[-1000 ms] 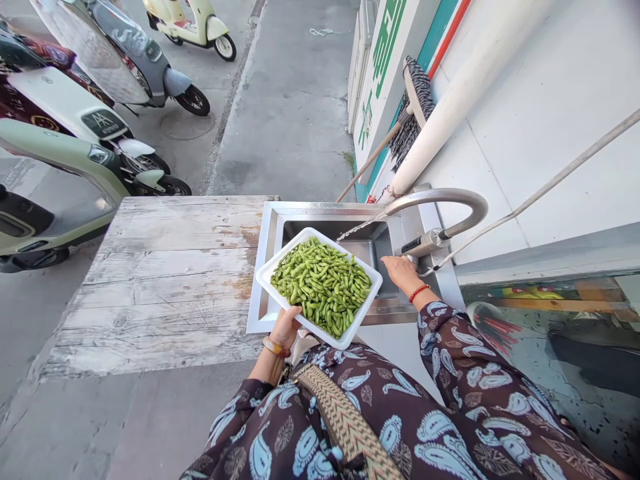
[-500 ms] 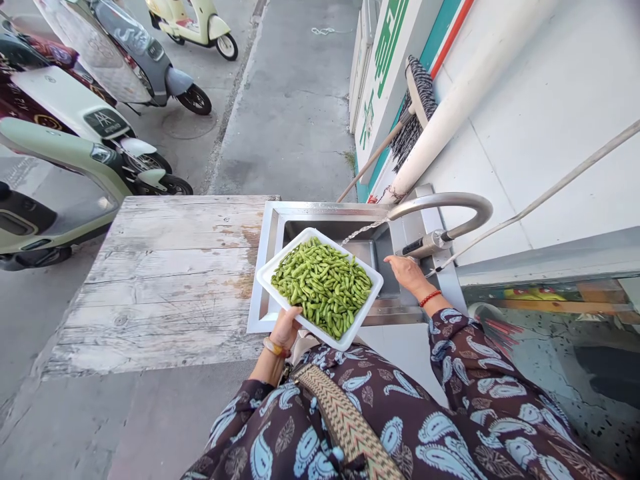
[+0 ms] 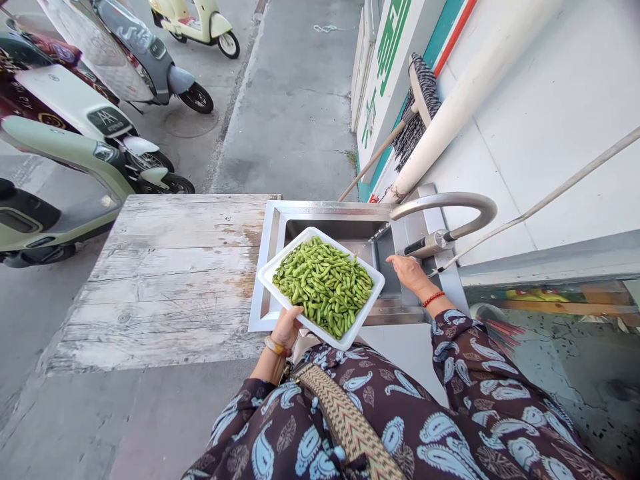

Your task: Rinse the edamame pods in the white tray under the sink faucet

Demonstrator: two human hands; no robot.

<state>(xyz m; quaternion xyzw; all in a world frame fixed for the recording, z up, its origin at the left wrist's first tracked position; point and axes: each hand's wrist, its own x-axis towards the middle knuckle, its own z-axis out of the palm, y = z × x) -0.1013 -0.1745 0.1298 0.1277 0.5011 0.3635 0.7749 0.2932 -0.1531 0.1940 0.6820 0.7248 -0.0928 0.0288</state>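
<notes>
Grey pavement (image 3: 300,113) lies beyond a steel sink (image 3: 330,211); a white tray (image 3: 345,343) of green pods (image 3: 323,283) is over its near side.
The left hand (image 3: 286,327) grips the white tray; the right hand (image 3: 407,272), fingers loosely extended, nothing seen in it, is beside the faucet (image 3: 433,244) right of the sink. The step seems to be holding the pods while minding the faucet; the next move probably calls for a level tray. A wooden tabletop (image 3: 185,287) adjoins the sink's left.
</notes>
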